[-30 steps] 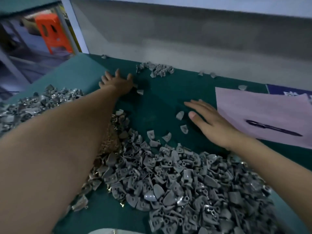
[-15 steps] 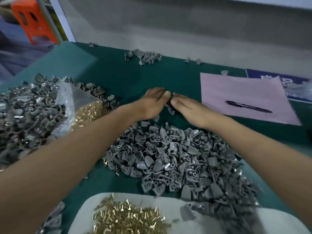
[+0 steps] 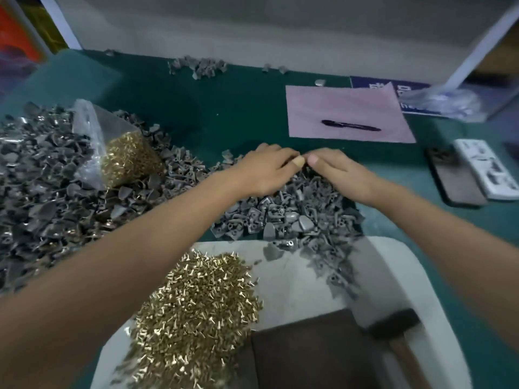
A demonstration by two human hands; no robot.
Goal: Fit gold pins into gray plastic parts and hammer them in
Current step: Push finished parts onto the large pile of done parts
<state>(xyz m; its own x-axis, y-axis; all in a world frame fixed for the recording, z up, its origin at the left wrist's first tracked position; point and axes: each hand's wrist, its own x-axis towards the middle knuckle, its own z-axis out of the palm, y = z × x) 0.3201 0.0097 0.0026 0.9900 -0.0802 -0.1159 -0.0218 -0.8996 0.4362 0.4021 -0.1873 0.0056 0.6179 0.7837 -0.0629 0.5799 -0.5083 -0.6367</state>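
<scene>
Both hands lie palm down on the far edge of the middle heap of gray plastic parts [image 3: 283,211] on the green bench [image 3: 241,108]. The left hand [image 3: 266,171] and the right hand [image 3: 335,171] meet at the thumbs, whose tips touch or nearly touch. Their fingers curve loosely over the parts with the fingertips hidden behind the knuckles, so whether either hand pinches a part cannot be told.

A loose heap of gold pins [image 3: 196,307] lies on the white board [image 3: 387,265] at the near edge; the left forearm covers its left side. Some gray parts spill onto the board's far right, blurred. A dark pad [image 3: 311,352] is cut off by the bottom of the frame, and beside it the hammer [image 3: 393,324] shows its black head and only part of its handle.

To the left, a clear bag of gold pins [image 3: 123,155] rests on a larger gray pile [image 3: 42,178]. A black pen [image 3: 351,125] lies on pink paper [image 3: 345,102]. The items at the far right are too blurred to name.
</scene>
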